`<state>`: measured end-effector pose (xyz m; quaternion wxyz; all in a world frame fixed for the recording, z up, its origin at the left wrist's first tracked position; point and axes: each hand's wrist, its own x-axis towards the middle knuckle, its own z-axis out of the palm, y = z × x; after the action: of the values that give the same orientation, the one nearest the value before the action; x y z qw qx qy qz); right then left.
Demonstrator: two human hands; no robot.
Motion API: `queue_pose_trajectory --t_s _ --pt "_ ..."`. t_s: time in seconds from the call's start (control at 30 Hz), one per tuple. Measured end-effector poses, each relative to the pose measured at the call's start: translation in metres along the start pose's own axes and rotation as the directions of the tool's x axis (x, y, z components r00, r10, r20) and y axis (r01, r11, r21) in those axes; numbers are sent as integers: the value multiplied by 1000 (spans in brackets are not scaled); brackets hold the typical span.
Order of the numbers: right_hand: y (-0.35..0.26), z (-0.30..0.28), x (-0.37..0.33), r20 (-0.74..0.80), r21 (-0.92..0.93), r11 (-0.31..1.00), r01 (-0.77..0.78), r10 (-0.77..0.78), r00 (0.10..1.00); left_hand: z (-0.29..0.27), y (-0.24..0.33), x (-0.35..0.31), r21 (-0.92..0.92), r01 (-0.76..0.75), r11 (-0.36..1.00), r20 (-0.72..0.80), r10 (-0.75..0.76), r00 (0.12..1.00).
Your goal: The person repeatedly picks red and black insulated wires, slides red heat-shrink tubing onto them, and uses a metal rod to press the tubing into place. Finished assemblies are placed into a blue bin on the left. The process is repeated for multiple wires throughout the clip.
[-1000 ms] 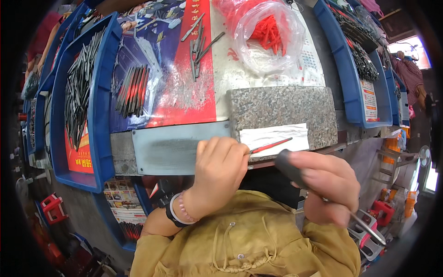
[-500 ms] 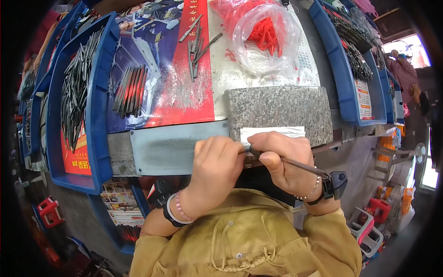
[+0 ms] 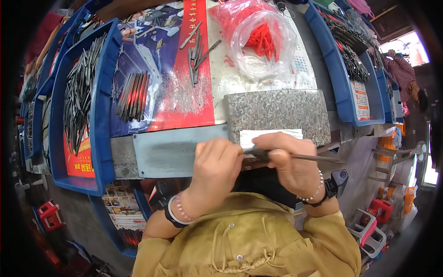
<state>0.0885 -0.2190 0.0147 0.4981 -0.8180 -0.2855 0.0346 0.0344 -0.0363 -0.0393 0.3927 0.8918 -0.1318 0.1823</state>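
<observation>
My left hand [image 3: 216,162] is closed in a pinch over the right end of the grey-blue plate [image 3: 161,154]; my fingers hide what they hold. Just right of it, my right hand [image 3: 293,159] grips a slim dark rod [image 3: 318,158], thicker and darker at the end near my left fingertips. The rod's thin end sticks out to the right, nearly level. Above my right fingers, a white folded paper [image 3: 272,133] lies against the front of a speckled stone block [image 3: 279,111].
Slim dark metal pieces fill a blue bin [image 3: 102,134] on the left. A red-and-black bundle [image 3: 133,97] and several loose pieces [image 3: 195,57] lie on the printed sheet. Behind the block is a clear bag [image 3: 240,51] of red parts. Another blue bin [image 3: 344,101] stands right.
The rod in my right hand has swung from sloping down to the right to nearly level. My right fingers have shifted on it; my left hand keeps its pinch.
</observation>
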Motion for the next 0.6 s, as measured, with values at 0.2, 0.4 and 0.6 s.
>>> queue_pose_trajectory --t_s 0.2,0.4,0.6 --pt "-10 -35 -29 -239 42 992 -119 125 963 0 -1 -4 -30 16 999 25 -15 1000" --pt "-6 -31 -26 -328 40 991 125 -105 939 0 0 -1 -13 -2 1000 29 3 1000" --pt "12 -39 -38 -357 -14 994 -108 96 929 -11 5 -1 -2 -46 999 0 46 999"
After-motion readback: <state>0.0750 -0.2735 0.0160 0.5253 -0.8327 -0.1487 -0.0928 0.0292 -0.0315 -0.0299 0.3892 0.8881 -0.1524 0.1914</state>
